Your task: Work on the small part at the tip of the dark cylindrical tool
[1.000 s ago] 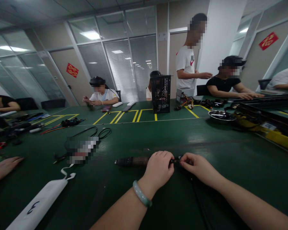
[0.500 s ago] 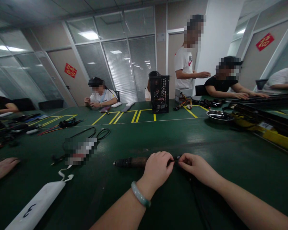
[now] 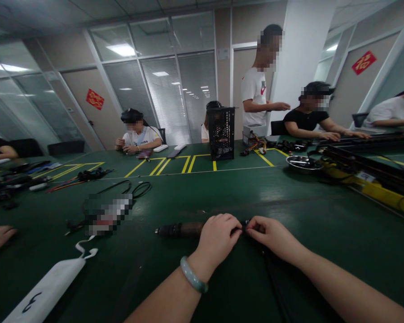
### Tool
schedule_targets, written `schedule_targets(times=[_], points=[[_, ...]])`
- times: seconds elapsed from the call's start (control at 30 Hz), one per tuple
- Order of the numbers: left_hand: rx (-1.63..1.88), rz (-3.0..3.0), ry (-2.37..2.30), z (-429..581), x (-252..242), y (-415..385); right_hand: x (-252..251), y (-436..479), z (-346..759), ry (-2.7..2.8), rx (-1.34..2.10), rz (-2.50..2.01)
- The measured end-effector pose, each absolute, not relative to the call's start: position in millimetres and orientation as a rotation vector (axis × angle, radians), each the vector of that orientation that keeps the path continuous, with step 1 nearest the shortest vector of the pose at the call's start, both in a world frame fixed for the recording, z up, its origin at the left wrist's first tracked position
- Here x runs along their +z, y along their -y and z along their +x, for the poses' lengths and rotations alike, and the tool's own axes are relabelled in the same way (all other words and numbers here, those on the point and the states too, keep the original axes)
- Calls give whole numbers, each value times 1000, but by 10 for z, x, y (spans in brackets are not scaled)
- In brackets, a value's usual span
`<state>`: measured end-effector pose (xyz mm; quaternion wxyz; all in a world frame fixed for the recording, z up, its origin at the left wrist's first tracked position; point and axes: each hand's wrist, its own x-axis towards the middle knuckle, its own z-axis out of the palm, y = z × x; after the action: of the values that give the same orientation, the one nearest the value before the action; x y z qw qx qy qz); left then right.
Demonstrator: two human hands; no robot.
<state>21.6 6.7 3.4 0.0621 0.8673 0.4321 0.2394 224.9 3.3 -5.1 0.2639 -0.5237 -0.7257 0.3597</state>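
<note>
A dark electric screwdriver [image 3: 183,229] with a brownish body lies on the green table, its tip pointing left. My left hand [image 3: 218,237], with a jade-coloured bangle [image 3: 193,276] on the wrist, covers the tool's rear end. Its fingers are bent, thumb and fingertips pinched together at the right side. Close beside it, my right hand [image 3: 271,234] is also closed in a pinch. Whatever small thing lies between the fingertips is too little to make out. A short dark piece shows just behind the right fingertips. A black cable [image 3: 278,287] runs down the table below my right hand.
A white power strip [image 3: 43,291] marked 3 lies at left, near black cables [image 3: 141,190]. Another person's hand [image 3: 0,237] rests at far left. Further back are a black computer case [image 3: 222,134], a metal bowl [image 3: 303,165] and a yellow-and-black assembly [image 3: 370,179]. Several people are around the table.
The whole view has shifted slightly. The fingertips of both hands have moved a little, and the thin bit seen between them earlier no longer shows. The screwdriver lies as before.
</note>
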Motion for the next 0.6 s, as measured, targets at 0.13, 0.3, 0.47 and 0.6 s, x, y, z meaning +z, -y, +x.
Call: schedule_targets(times=[0.13,0.3,0.47,0.6], points=[[717,2609,-1334,226,33,-59,-49,-37,2248,1963,953,-1425],[730,2568,-1359,227,44,-50,-41,-27,2252,1957,960,-1434],[737,2620,-1264,223,47,-57,-74,-37,2246,1965,936,-1414],[714,2634,-1271,228,81,-32,-102,-50,2245,1950,945,-1407]])
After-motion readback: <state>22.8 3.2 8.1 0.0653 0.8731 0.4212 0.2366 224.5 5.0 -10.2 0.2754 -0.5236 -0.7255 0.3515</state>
